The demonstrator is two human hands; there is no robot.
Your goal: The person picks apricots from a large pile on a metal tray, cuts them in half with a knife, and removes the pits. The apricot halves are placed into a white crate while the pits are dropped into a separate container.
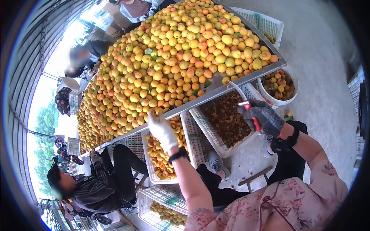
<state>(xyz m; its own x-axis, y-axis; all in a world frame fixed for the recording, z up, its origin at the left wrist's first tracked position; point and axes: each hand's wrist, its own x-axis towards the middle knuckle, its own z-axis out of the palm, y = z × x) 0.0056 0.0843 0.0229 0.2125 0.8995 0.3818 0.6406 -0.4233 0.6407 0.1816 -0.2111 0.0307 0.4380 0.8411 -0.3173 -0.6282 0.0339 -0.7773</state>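
Note:
My left hand [162, 131], in a white glove, reaches over the near rim of the metal sorting table [231, 85]. Its fingers are stretched out and slightly apart at the heap of apricots [165, 61], with no fruit visible in them. My right hand [266, 116], in a dark grey glove, is closed round a red-handled knife [254, 115] with a curved metal blade. The blade points up toward the table rim. Below my left hand stands a white crate of halved apricots [160, 154]. A crate of brown pits [227, 117] lies between my hands.
A white bucket of apricots [277, 84] stands under the table's right corner. Another crate [266, 25] is beyond it. At left sits a person in black [102, 184]; others work across the table. A crate of small apricots [167, 213] is on the floor.

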